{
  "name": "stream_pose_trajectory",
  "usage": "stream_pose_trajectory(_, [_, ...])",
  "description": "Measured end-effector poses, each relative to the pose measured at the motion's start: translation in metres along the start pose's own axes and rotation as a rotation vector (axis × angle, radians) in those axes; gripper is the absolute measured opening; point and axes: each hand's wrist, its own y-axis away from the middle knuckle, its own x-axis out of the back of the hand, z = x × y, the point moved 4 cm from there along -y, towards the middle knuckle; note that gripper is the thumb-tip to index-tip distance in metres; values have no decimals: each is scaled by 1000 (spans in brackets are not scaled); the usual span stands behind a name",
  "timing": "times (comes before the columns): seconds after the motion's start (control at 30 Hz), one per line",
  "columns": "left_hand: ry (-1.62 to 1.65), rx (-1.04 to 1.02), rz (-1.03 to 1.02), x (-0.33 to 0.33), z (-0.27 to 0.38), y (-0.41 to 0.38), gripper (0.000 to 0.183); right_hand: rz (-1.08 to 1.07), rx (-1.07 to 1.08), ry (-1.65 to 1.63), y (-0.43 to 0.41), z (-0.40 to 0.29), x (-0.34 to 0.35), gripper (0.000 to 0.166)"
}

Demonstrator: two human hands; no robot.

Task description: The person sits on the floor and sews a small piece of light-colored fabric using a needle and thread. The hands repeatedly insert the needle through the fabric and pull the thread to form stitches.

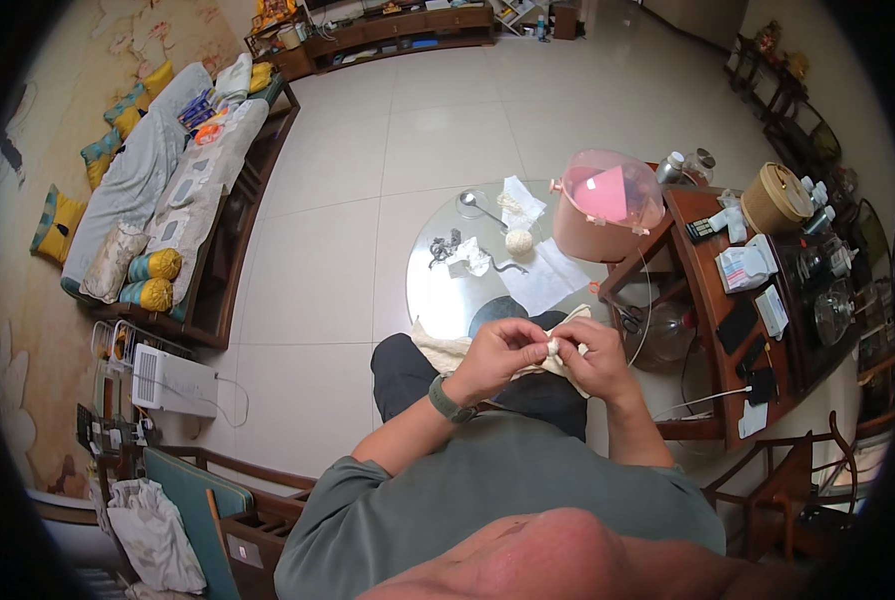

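Note:
My left hand [509,346] and my right hand [590,352] meet over my lap, both pinching a small whitish lump [553,346] between thumbs and fingertips. What the lump is cannot be made out. Under them a cream cloth [440,350] lies across my dark-trousered thighs. Just beyond my knees, a round glass tabletop [436,217] bears a cream textured ball [518,242], a metal spoon [485,210], a crumpled white tissue [468,257] and dark grey scraps [442,249]. A white sheet [548,277] lies by the ball, and another crumpled one [521,202] lies behind it.
A pink translucent lidded bucket [605,232] stands at the tabletop's right. Beside it, a wooden table [706,281] holds a round woven box [776,201], a remote control [699,230] and a black phone [738,325]. A cushioned wooden sofa [222,240] stands left, near a white heater-like appliance [175,380].

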Motion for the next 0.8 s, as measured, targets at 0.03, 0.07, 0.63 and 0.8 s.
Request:
stream_pose_trajectory(0.03, [53,-12,29,2,1,-1,13,-44,10,16,3,-2,-4,8])
stream_pose_trajectory(0.07, [18,-31,68,6,-1,-3,13,-88,20,32,6,-5,-6,7])
stream_pose_trajectory(0.63, [-381,-80,21,3,3,-1,10,-165,26,4,15,-18,5,6])
stream_pose_trajectory(0.8, [-240,-43,-103,-12,7,6,10,21,-75,-8,6,-3,12,7])
